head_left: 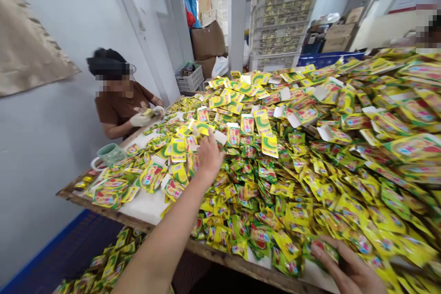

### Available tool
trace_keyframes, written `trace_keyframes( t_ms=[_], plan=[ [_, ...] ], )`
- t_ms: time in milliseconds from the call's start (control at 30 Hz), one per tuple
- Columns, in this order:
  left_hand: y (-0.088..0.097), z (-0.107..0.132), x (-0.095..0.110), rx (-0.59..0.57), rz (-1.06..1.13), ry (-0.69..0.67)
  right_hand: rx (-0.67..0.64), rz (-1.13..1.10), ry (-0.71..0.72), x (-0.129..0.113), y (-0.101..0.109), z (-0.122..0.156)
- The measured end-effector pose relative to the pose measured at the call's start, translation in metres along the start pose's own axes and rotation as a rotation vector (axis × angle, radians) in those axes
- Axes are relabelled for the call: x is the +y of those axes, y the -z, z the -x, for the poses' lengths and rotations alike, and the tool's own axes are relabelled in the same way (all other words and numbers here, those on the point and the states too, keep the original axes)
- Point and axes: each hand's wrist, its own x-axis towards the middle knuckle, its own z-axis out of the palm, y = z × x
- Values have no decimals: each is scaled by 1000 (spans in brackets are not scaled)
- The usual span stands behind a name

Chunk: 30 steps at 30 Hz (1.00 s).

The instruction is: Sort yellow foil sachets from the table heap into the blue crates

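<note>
My left hand (208,155) stretches out over the middle of the pile, its fingers apart and slightly blurred. Its fingertips are at a small yellow carton (204,128) with a green pattern; whether they touch it I cannot tell. At the table's near edge, my right hand (349,268) has its thumb and fingers around a green sachet (325,251). Loose yellow and green sachets (285,193) cover the table beside both hands. Flat cartons with raised white flaps (233,134) lie on top of them, beyond my left hand.
A co-worker in a brown shirt (119,105) and gloves sits at the left table edge. A green mug (110,154) stands near the left corner. Below the wooden table edge (237,264) is a blue crate (44,257) with sachets. Stacked white crates (279,23) stand behind.
</note>
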Motion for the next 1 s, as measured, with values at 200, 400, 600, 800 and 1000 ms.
trace_keyframes(
  t_ms=[200, 400, 600, 800, 1000],
  plan=[
    [-5, 128, 30, -392, 360, -446, 262, -193, 110, -87, -11, 0],
    [-36, 190, 52, -403, 376, -313, -56, 123, 404, -85, -27, -4],
    [-39, 203, 58, -416, 571, -264, -373, 508, 408, -84, -21, -9],
    [-27, 188, 33, -632, 1009, -34, -334, 209, 414, -96, -19, -10],
    [-23, 186, 12, -761, 1301, 81, -338, 198, 614, -97, -35, -4]
  ],
)
